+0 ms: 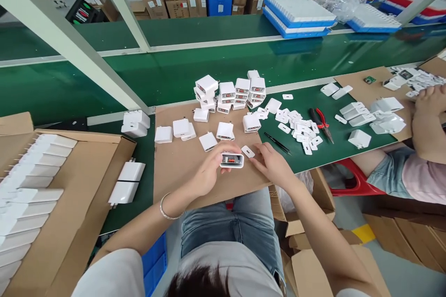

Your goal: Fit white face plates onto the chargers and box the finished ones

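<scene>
My left hand (212,167) is wrapped round a white charger housing (232,160), whose open end faces me and shows red and metal parts inside. To its right, my right hand (273,162) pinches a small white cover plate (248,151) with a slot in it. The plate is close to the housing but apart from it. Several more white housings (207,141) stand on the brown cardboard sheet (181,171) in front of my hands, with stacks of open-ended ones (227,90) behind. A pile of loose white cover plates (303,132) lies to the right.
Black tweezers (278,143) and red-handled pliers (324,125) lie on the green mat. A cardboard box (87,185) with rows of white chargers stands at left. At right, a co-worker's arm (430,120) rests near more housings. Blue-and-white trays (298,16) sit on the far ledge.
</scene>
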The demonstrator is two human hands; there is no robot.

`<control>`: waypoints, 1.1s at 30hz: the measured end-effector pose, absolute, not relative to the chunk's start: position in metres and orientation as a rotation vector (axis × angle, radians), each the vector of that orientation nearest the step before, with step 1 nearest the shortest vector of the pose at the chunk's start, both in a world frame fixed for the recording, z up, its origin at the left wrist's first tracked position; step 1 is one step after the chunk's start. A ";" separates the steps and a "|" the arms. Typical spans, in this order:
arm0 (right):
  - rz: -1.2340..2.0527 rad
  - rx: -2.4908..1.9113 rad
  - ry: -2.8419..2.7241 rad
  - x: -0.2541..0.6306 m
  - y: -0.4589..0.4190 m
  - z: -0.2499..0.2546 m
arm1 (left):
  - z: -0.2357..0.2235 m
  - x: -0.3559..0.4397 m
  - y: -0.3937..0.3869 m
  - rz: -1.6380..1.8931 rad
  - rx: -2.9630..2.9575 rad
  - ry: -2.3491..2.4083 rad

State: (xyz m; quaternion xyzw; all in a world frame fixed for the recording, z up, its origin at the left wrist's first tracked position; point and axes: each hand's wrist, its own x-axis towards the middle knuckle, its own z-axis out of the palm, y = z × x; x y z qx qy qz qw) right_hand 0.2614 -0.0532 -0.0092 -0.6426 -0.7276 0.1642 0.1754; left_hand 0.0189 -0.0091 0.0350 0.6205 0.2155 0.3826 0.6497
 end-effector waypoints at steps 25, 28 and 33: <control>0.034 -1.958 -1.727 0.293 -0.048 -0.029 | 0.011 0.017 -0.014 0.785 1.178 0.626; -0.029 -2.131 -1.620 0.318 -0.048 -0.030 | 0.012 0.019 -0.016 0.795 1.323 0.728; 0.164 -2.187 -1.417 0.319 -0.055 -0.010 | 0.007 0.022 -0.018 0.789 1.474 0.843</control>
